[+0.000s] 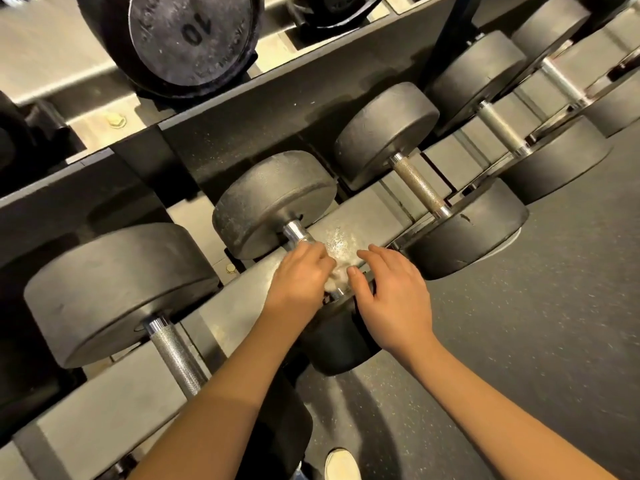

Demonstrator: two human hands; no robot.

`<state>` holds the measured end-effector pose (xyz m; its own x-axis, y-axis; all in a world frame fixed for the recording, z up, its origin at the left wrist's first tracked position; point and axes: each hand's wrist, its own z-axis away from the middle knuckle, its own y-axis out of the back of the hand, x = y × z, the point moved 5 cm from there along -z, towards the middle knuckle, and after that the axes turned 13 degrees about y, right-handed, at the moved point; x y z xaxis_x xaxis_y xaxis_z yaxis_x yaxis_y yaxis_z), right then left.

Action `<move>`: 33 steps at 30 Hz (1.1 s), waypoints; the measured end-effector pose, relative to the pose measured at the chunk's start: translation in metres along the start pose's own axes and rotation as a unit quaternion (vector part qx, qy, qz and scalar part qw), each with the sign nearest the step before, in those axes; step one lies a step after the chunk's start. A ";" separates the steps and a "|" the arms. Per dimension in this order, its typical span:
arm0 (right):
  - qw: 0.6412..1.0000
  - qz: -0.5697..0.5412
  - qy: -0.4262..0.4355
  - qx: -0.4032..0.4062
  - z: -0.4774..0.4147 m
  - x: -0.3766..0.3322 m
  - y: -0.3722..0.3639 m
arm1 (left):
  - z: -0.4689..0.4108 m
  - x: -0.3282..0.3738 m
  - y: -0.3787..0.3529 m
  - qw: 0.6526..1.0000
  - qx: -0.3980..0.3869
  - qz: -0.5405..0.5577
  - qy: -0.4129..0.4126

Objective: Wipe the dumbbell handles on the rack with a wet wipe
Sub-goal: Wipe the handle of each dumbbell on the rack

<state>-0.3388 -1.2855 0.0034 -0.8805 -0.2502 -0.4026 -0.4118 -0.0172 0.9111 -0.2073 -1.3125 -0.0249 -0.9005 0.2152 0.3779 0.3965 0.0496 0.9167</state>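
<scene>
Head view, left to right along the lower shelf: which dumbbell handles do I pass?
Bare knurled silver handle → wiped handle, covered by the left hand and wet wipe, only its chrome collar showing → brownish knurled handle → silver handle → far silver handle.

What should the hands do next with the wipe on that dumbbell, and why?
Probably slide the left hand, which grips the wet wipe round the handle, up toward the far weight: that shiny handle end is uncovered. The right hand rests on the near weight, steadying it.
</scene>
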 end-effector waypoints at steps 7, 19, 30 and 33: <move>1.000 -0.011 0.007 0.015 0.000 0.001 0.000 | -0.004 -0.013 0.007 0.992 0.032 0.047 0.110; 0.999 -0.051 -0.010 -0.015 0.001 -0.003 0.005 | 0.008 -0.015 0.072 0.991 0.007 0.088 0.103; 0.974 -0.227 -0.005 0.007 -0.053 -0.090 0.080 | 0.017 -0.048 0.206 0.960 0.108 0.145 0.214; 0.970 -0.242 0.021 0.022 -0.082 -0.115 0.100 | 0.008 -0.056 0.237 0.949 0.146 0.151 0.234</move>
<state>-0.2594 -1.3375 0.1484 -0.5719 -0.2632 -0.7770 -0.7845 -0.1014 0.6118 -0.0612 -1.3053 0.1700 -0.6908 -0.1910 0.6973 0.6205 0.3384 0.7074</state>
